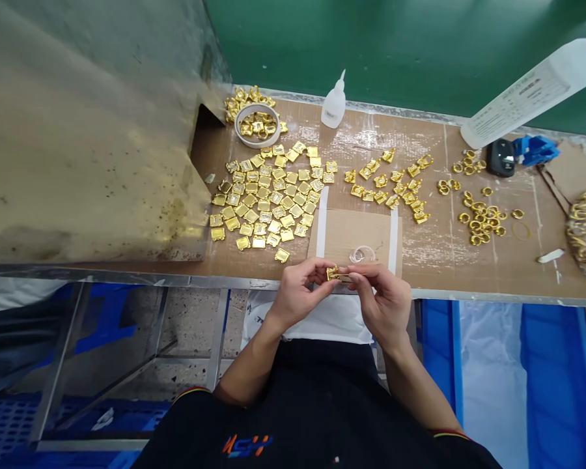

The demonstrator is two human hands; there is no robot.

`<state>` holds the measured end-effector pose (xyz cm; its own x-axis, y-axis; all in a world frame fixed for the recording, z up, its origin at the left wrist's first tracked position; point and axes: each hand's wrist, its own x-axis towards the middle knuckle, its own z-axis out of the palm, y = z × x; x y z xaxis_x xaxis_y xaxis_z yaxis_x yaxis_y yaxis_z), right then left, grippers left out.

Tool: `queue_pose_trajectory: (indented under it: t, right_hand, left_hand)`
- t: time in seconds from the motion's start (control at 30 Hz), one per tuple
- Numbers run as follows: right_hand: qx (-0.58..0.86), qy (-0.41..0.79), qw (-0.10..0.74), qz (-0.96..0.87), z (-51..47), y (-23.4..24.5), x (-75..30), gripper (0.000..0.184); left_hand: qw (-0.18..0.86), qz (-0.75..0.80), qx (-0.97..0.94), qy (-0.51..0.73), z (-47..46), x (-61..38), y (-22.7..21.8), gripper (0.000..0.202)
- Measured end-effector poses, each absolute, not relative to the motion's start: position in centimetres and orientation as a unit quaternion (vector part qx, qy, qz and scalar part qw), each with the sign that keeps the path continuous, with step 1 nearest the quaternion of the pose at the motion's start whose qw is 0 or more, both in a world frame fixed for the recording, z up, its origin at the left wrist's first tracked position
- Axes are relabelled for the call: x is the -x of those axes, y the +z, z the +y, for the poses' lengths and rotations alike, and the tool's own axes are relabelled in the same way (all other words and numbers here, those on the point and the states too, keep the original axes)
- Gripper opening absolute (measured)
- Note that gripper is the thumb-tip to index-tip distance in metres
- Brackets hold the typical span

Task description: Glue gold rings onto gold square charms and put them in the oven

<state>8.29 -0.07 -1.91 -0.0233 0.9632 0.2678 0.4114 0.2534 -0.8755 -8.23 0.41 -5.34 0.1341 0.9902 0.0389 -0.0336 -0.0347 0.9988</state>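
My left hand (297,286) pinches a small gold-coloured metal piece (331,273) between thumb and fingertips, just above the table's front edge. Closed in a pinch, my right hand (383,299) holds a thin, slender tool (344,277) whose tip meets that piece; its exact kind is too small to tell. Right behind the fingers, a small clear round dish (362,254) rests on a cardboard pad (356,228) edged with white tape strips. Flat gold plates (264,192) are spread out to the left, and gold pieces with loops (399,185) lie behind and to the right.
A white tape roll (239,135) encircles gold parts at the back left. At the back are a dropper bottle (334,104) and a large leaning white bottle (522,98). Gold rings (483,221) lie right, near a black device (501,157). A metal box (92,143) blocks the left.
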Motion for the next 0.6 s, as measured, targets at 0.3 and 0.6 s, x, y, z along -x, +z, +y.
queue_pose_trajectory:
  t: [0.3,0.6]
  right_hand:
    - [0.528,0.297,0.450,-0.656,0.19,-1.71,-8.06,0.013]
    - [0.530,0.300,0.448,-0.655,0.15,-1.57,-8.12,0.013]
  left_hand:
    - [0.536,0.457,-0.530,0.473,0.34,8.20,-5.45,0.021]
    - [0.546,0.466,-0.519,0.464,0.28,8.24,-5.57,0.022]
